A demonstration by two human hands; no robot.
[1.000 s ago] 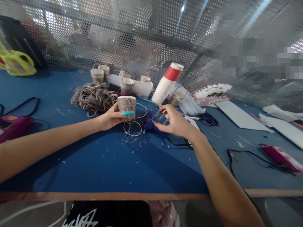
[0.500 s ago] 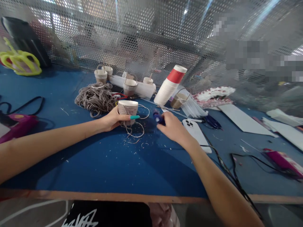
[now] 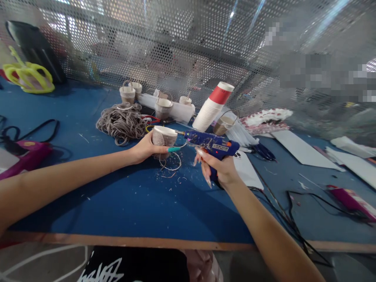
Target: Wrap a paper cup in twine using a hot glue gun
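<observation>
My left hand [image 3: 148, 149] is wrapped round a white paper cup [image 3: 165, 134] with cord wound on its side, thumb across the front. A loose loop of thin cord [image 3: 173, 169] hangs at the cup's right and below it. In my right hand [image 3: 220, 166] is a blue glue gun [image 3: 204, 140] with an orange trigger; it points left, its nozzle close to the cup's rim. Whether the nozzle touches the cup cannot be made out. Behind the cup lies a heap of grey-brown cord [image 3: 120, 121].
A leaning stack of paper cups [image 3: 210, 111] and small cord-wrapped cups [image 3: 163, 107] stand at the back. A white phone [image 3: 248, 172] lies under my right wrist, cables beside it. Magenta items [image 3: 351, 201] lie at both sides. A black jug [image 3: 38, 51] stands far left.
The glue gun, blurred before, has come up and left to the cup's rim in my right hand. The cup in my left hand appears slightly farther right.
</observation>
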